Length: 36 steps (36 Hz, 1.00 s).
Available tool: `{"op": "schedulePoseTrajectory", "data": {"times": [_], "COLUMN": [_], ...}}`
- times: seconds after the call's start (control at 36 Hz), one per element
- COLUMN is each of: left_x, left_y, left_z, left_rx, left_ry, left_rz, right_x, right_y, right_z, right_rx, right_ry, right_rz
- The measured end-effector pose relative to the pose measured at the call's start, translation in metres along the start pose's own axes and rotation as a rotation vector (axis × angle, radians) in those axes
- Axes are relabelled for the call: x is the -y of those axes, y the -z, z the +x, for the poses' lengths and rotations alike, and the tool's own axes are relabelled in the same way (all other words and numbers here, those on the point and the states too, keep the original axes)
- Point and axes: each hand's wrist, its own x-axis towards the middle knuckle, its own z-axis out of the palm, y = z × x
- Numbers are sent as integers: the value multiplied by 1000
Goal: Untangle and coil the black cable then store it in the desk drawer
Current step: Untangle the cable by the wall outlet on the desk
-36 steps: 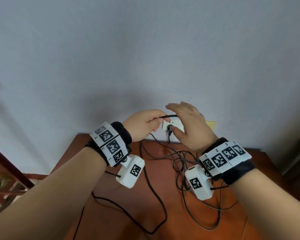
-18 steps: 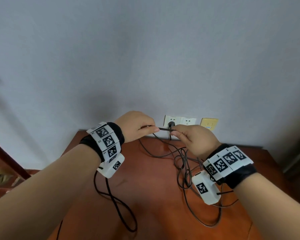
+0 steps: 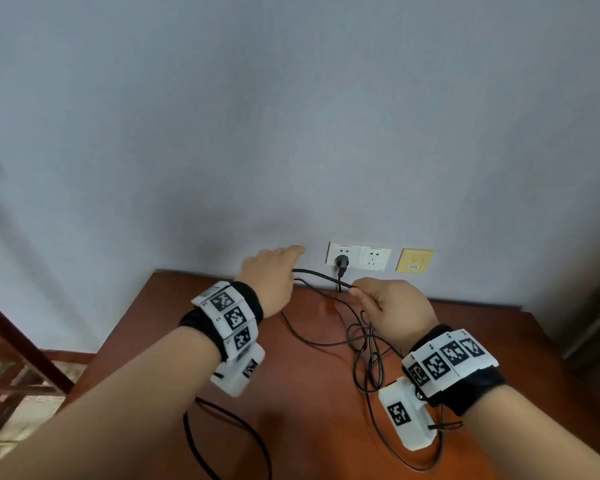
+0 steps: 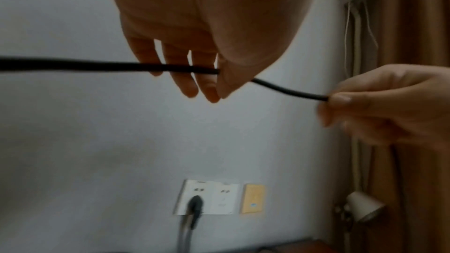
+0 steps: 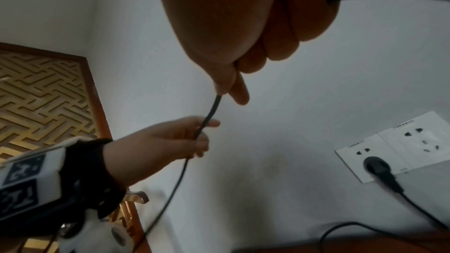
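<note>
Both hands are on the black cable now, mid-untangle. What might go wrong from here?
1. The left hand has straight fingers, with the black cable only running between them in the left wrist view; it may slip out while the right hand pinches it.
2. A black plug sits in the wall socket. If it belongs to this cable, pulling could strain it.
3. Loops lie crossed on the desk; tugging may tighten them.
</note>
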Motion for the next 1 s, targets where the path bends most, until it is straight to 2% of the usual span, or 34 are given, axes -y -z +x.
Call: {"op": "schedulePoseTrajectory", "data": {"times": [0.11, 0.19, 0.28, 0.47, 0.67, 0.78, 1.0], "left_x": [-48, -63, -62, -41, -12, -11, 0], "left_y": [-1, 1, 3, 1, 2, 6, 14], "left_z": [-3, -9, -13, -17, -17, -16, -16], "left_rx": [-12, -132, -168, -130, -58, -88, -166], "left_ry": [-117, -142, -158, -268, -250, -232, -270], "left_rz": [-253, -322, -247, -192, -65, -78, -33], "right_x": [15, 17, 17, 14, -1, -2, -11], "right_y": [-8, -4, 1, -2, 3, 2, 2], "right_z": [5, 8, 6, -2, -6, -2, -8], "right_rx": [-76, -144, -122, -46, -19, -17, -43], "right_ry": [0, -22, 4, 78, 138, 105, 27], "right_rz": [63, 132, 116, 16, -43, -91, -32]}}
